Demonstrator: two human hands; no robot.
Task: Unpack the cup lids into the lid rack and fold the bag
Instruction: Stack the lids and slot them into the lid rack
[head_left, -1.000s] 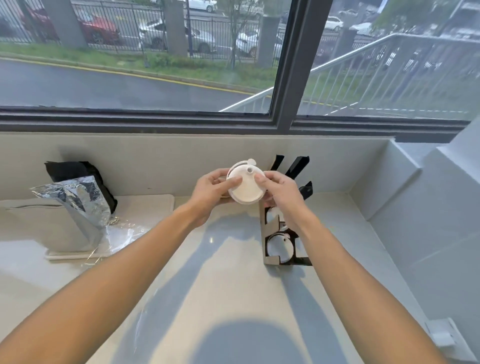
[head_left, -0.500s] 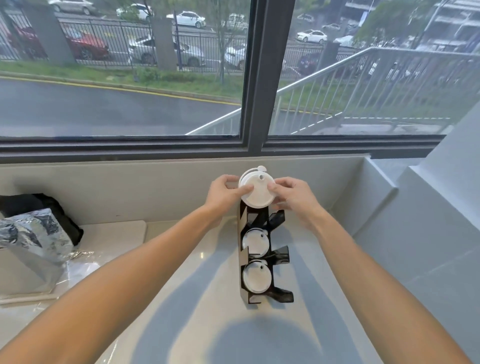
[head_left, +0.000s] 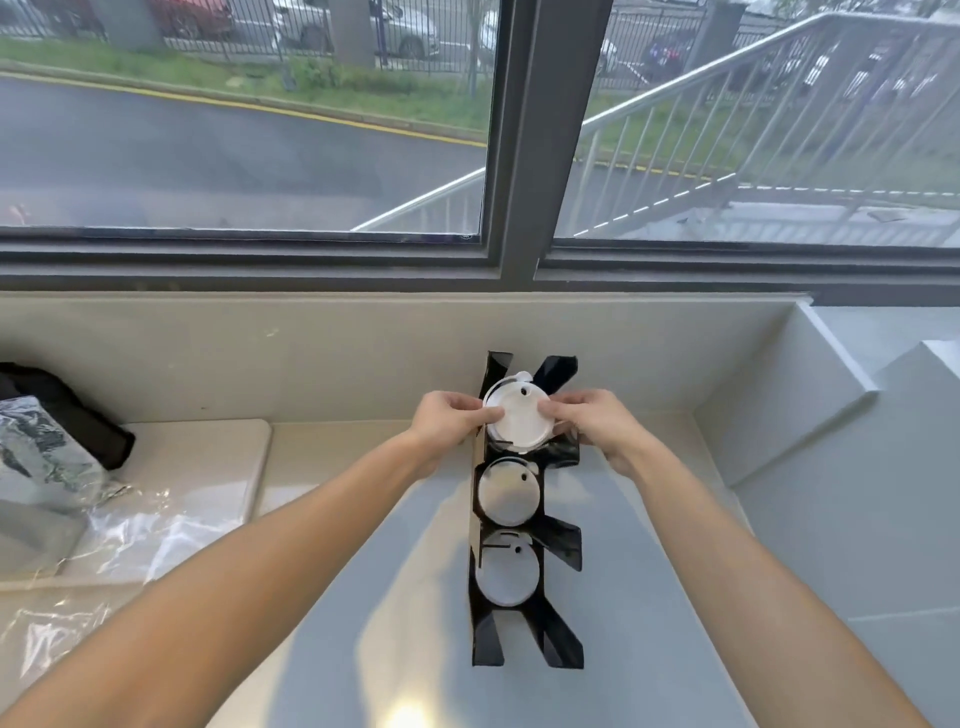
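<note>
Both forearms reach forward from the bottom corners and meet at the far end of the black rack (head_left: 524, 571), which lies along the pale counter (head_left: 363, 597) near the back wall. The left hand (head_left: 447, 423) grips the left rim of a white lid (head_left: 519, 418), thumb laid across the lid's face and fingers curled behind it. The right hand (head_left: 597, 421) pinches the right rim in the same way, thumb on top and the other fingers bent under and past the edge. The lid is tilted toward the camera, held over the rack's farthest slot; whether it already sits in that slot cannot be told, as its lower edge and the hands cover the spot.

Two more lids sit in the rack's slots nearer the camera, a middle lid (head_left: 506, 491) and a near lid (head_left: 506, 574), each with a small hole near its top.

The fingertips of both hands are hidden behind the held lid and the rack's upright fins. At the left edge a clear bag (head_left: 150, 525) lies crumpled on a white board (head_left: 208, 452), partly cut off by the frame, beside a silver foil pouch (head_left: 36, 457) and a black object (head_left: 67, 410) whose shape is hard to make out.
</note>
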